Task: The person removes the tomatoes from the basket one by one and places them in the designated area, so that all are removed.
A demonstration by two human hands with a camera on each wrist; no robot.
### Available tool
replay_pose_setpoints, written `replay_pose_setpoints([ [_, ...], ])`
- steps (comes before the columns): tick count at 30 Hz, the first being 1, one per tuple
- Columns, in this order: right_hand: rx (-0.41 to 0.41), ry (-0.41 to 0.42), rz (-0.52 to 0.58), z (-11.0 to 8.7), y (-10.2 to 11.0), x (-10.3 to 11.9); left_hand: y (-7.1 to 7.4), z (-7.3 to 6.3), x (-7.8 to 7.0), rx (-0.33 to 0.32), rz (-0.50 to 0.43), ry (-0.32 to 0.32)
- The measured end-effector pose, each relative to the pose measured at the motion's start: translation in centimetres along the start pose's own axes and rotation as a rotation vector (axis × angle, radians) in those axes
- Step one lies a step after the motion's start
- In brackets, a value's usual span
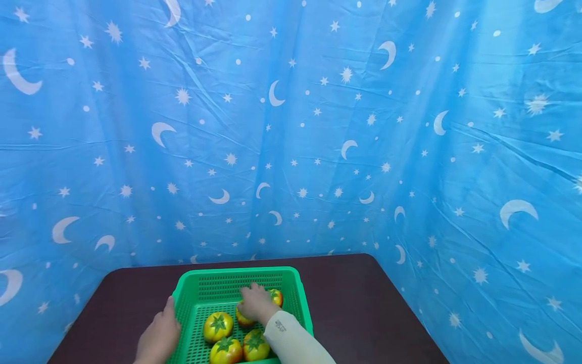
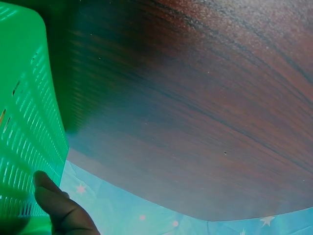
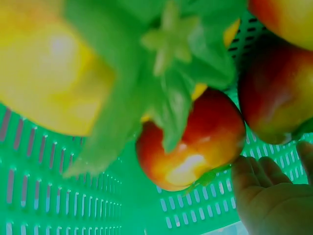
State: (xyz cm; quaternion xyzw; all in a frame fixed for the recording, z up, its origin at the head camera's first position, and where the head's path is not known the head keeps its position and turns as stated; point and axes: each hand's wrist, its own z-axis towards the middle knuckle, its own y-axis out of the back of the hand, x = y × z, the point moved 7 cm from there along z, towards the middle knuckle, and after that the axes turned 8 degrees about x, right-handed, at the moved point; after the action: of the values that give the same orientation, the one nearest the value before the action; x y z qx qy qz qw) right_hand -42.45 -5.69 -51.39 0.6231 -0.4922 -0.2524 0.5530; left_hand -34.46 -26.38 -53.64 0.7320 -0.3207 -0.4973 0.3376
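Green basket (image 1: 238, 271) on dark table (image 1: 352, 303). Five yellow-red fruits (image 1: 218, 326) visible inside: two side by side at near end, one just behind these at left, two farther back beside right hand. Right hand (image 1: 257, 302) inside basket, over rear fruits; thumb and fingers apart, fingertips against or just beside red fruit (image 3: 193, 142), contact unclear. Left hand (image 1: 159, 333) at basket's left wall, outside, fingers extended. Blue curtain (image 1: 291, 136) behind.

Green basket (image 1: 241, 270); yellow fruits (image 1: 211, 331) blushed orange-red, with green leaves (image 1: 219, 322); white sleeve (image 1: 297, 341), its greyish mark (image 1: 281, 326) perhaps lettering; dark brown, streaked surface (image 1: 347, 303); blue curtain (image 1: 300, 136) patterned with white moons, stars, dots.
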Motion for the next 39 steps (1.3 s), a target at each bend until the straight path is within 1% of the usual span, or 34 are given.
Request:
replay_pose_setpoints([
  [5, 0.021, 0.024, -0.091, 0.5, -0.7, -0.1, 0.0, -0.1, -0.1, -0.006, -0.007, -0.005],
  [10, 0.051, 0.084, -0.165, 0.9, -1.4, 0.3, 0.1, -0.1, -0.1, -0.003, -0.003, 0.003],
  [12, 0.075, 0.100, -0.181, 0.9, -1.6, 0.4, 0.2, -0.1, -0.1, -0.011, 0.008, 0.007],
  [16, 0.126, 0.085, -0.186, 1.2, -2.1, 0.4, 0.2, 0.0, -0.2, -0.013, 0.007, 0.015],
  [20, 0.141, 0.073, -0.190, 1.2, -2.0, 0.5, 0.1, -0.1, -0.2, -0.007, 0.001, 0.016],
  [23, 0.131, 0.080, -0.197, 0.7, -1.7, 0.6, 0.1, -0.1, -0.2, -0.010, 0.004, 0.017],
  [27, 0.109, 0.080, -0.171, -0.1, -1.4, 0.4, -0.1, -0.3, -0.4, -0.013, -0.001, 0.012],
  [31, 0.073, 0.084, -0.170, -0.7, -1.1, 0.5, -0.3, -0.6, -0.5, -0.011, -0.011, 0.005],
  [39, -0.012, 0.096, -0.199, -0.8, 1.0, 0.9, 0.2, -0.6, -0.2, -0.046, 0.010, -0.007],
])
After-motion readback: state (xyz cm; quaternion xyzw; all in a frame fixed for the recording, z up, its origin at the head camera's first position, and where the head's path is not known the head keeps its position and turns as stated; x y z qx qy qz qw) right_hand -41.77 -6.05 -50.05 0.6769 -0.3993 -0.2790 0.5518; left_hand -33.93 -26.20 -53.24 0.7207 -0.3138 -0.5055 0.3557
